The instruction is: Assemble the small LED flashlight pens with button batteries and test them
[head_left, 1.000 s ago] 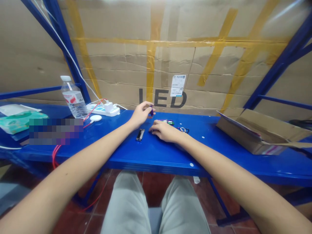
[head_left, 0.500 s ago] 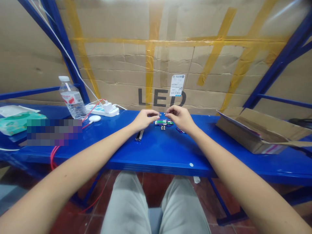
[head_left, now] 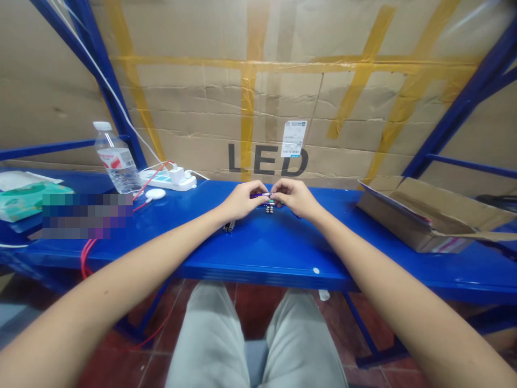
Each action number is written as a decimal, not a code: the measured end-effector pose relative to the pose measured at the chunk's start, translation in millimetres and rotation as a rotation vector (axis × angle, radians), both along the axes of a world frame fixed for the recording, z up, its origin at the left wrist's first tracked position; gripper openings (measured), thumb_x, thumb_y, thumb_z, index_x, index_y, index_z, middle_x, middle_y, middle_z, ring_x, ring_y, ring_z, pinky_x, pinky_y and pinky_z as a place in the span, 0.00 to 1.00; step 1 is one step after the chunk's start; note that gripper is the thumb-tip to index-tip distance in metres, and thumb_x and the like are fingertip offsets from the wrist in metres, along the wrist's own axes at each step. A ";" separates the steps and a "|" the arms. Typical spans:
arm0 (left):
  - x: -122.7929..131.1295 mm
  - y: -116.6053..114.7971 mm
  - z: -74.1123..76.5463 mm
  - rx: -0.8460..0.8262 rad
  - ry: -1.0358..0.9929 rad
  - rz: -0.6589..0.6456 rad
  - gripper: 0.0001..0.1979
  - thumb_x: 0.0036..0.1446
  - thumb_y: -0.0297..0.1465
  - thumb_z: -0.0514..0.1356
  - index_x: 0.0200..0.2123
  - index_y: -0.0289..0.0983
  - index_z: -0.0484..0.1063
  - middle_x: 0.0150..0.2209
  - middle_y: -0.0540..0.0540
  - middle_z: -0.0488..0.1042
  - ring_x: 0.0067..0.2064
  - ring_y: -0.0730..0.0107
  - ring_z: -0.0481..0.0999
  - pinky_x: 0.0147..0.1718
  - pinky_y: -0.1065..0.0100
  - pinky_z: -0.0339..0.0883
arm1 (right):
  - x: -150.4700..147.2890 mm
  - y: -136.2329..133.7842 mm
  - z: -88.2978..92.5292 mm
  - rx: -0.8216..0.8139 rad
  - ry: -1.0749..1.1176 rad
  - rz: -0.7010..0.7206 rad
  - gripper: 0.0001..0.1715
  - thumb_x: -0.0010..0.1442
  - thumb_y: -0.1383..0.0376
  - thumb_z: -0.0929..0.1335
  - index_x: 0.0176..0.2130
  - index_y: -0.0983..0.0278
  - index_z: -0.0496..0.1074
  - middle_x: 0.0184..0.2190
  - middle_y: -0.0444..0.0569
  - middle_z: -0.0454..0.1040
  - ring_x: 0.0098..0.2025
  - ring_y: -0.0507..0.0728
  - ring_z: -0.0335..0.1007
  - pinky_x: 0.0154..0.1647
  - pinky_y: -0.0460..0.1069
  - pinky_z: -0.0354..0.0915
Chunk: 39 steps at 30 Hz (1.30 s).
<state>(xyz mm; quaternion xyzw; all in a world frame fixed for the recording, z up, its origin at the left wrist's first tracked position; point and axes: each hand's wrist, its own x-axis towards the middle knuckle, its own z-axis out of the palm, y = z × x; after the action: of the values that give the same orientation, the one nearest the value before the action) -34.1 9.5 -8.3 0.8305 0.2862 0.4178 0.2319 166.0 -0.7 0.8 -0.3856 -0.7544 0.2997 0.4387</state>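
Observation:
My left hand (head_left: 241, 200) pinches a slim purple pen-like tube (head_left: 258, 196), its silver end pointing right. My right hand (head_left: 297, 197) has its thumb and fingers closed at that silver end, so the fingertips of both hands nearly meet just above the table. Whatever small piece the right fingers hold is too tiny to make out. Several small silver button-like pieces (head_left: 269, 210) lie below the fingertips. Green pen-like tubes (head_left: 277, 203) are mostly hidden behind my hands. Two dark, silvery sticks (head_left: 229, 226) lie beside my left wrist, partly covered by it.
On the blue table (head_left: 266, 253), an open cardboard box (head_left: 412, 226) stands to the right. At left are a water bottle (head_left: 115, 161), a white power strip (head_left: 177, 182), a white round charger (head_left: 155, 194), red cables (head_left: 86, 253) and a tissue pack (head_left: 28, 199). Large taped cardboard (head_left: 194, 118) backs the table.
My hands have come closer together, and the purple tube now shows between the left fingers. The green tubes and the sticks are more covered by my hands. The view has shifted slightly.

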 end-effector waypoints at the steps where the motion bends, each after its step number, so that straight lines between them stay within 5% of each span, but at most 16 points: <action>1: 0.5 -1.9 1.0 0.041 0.045 0.033 0.10 0.61 0.37 0.60 0.40 0.36 0.73 0.38 0.45 0.79 0.41 0.64 0.77 0.42 0.63 0.69 | 1.1 0.4 -0.1 0.001 -0.002 0.004 0.07 0.53 0.63 0.72 0.31 0.62 0.70 0.22 0.43 0.70 0.24 0.53 0.66 0.27 0.49 0.64; 6: 0.8 -9.0 6.2 0.212 0.217 0.131 0.12 0.68 0.33 0.49 0.41 0.37 0.71 0.38 0.44 0.77 0.41 0.63 0.76 0.41 0.63 0.67 | 7.7 0.2 2.5 0.203 -0.240 -0.014 0.04 0.58 0.65 0.68 0.31 0.63 0.71 0.22 0.43 0.71 0.26 0.53 0.65 0.31 0.48 0.60; 12: -1.2 -6.9 5.1 0.137 0.122 0.063 0.06 0.61 0.31 0.58 0.38 0.37 0.73 0.37 0.47 0.79 0.37 0.67 0.76 0.40 0.65 0.68 | 10.5 -4.3 5.5 0.437 -0.547 0.007 0.16 0.62 0.69 0.63 0.23 0.64 0.65 0.20 0.44 0.65 0.24 0.51 0.54 0.29 0.48 0.49; 17: 0.6 -3.8 3.7 0.010 0.021 0.000 0.07 0.58 0.31 0.61 0.39 0.36 0.73 0.39 0.45 0.79 0.41 0.66 0.77 0.43 0.64 0.70 | 12.4 -5.1 6.3 0.459 -0.560 0.041 0.13 0.61 0.70 0.62 0.25 0.64 0.67 0.22 0.46 0.69 0.26 0.52 0.57 0.30 0.48 0.51; 23: 1.0 -6.2 9.2 -0.012 0.254 0.055 0.16 0.65 0.34 0.50 0.31 0.37 0.74 0.31 0.47 0.79 0.35 0.65 0.75 0.41 0.63 0.68 | 11.1 -4.6 4.2 0.473 -0.582 0.066 0.13 0.61 0.71 0.61 0.27 0.64 0.68 0.26 0.50 0.73 0.29 0.53 0.61 0.33 0.48 0.54; 31: 3.1 -4.2 2.0 -0.047 0.061 -0.006 0.08 0.56 0.36 0.62 0.33 0.36 0.73 0.35 0.45 0.79 0.37 0.64 0.76 0.39 0.63 0.69 | 11.4 -5.0 4.4 0.472 -0.607 0.054 0.17 0.62 0.69 0.62 0.22 0.63 0.63 0.21 0.46 0.67 0.25 0.51 0.54 0.29 0.48 0.50; 39: 2.2 -11.4 5.8 -0.072 0.158 -0.043 0.02 0.61 0.28 0.55 0.34 0.38 0.67 0.32 0.48 0.79 0.37 0.65 0.78 0.39 0.63 0.68 | 10.8 -9.4 8.0 0.449 -0.590 0.096 0.17 0.61 0.68 0.63 0.22 0.63 0.63 0.22 0.47 0.68 0.25 0.52 0.56 0.31 0.48 0.52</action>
<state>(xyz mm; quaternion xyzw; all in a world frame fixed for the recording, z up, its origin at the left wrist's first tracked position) -31.9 -1.9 -2.5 0.8579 0.3005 0.3355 0.2471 176.8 -10.1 8.8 -0.3138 -0.9124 0.0228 0.2617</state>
